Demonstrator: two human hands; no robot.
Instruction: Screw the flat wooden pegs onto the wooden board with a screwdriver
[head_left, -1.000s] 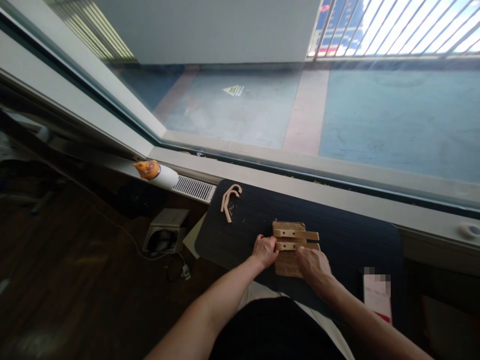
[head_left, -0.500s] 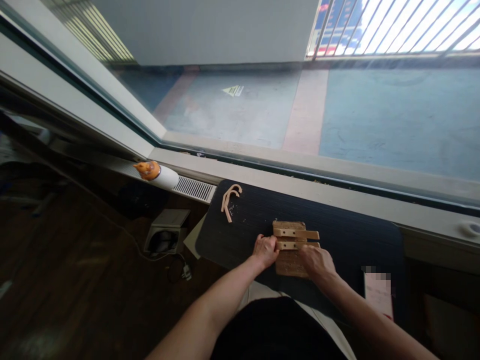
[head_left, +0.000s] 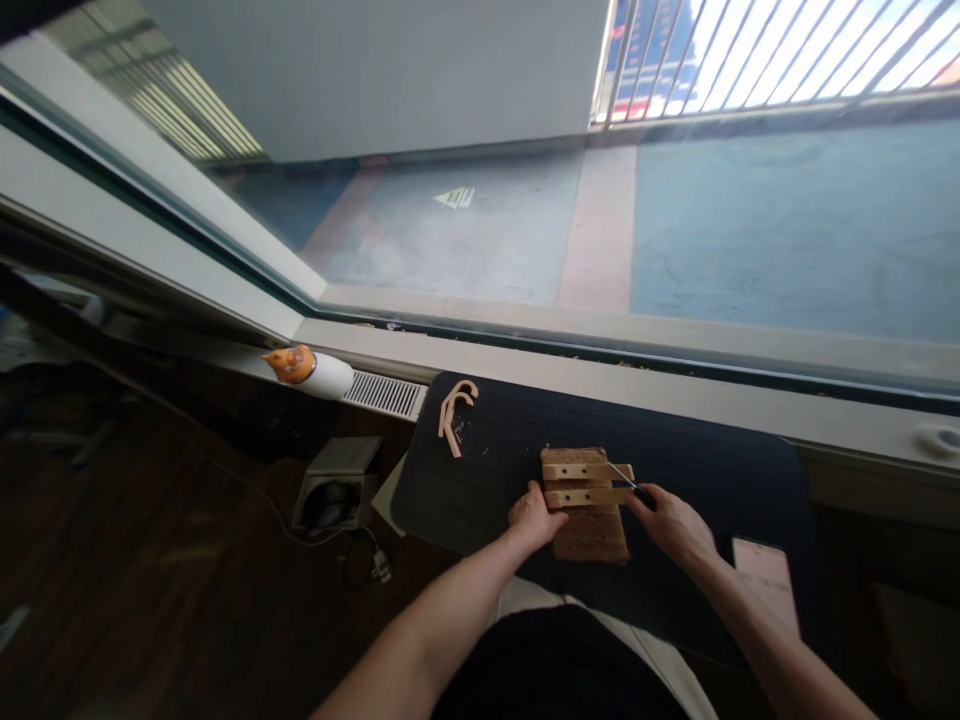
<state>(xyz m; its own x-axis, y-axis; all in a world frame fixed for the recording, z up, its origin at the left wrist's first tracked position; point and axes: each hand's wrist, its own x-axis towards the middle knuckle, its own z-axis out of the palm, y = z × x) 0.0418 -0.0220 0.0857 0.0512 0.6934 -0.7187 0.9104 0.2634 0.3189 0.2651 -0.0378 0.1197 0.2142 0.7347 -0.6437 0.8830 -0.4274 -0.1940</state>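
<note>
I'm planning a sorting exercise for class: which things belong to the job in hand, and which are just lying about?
In use: slim tool, wooden block, two wooden strips.
Lying about: curved wooden pieces (perhaps related), phone, orange-topped object, box.

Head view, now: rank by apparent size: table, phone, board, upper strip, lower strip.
Largest to smallest:
1. table
2. board
3. phone, partly hidden by a forearm
4. upper strip and lower strip: too alike to rank

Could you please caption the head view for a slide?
At a dark table, the left hand touches a wooden block bearing two strips; the right hand holds a slim tool.
</note>
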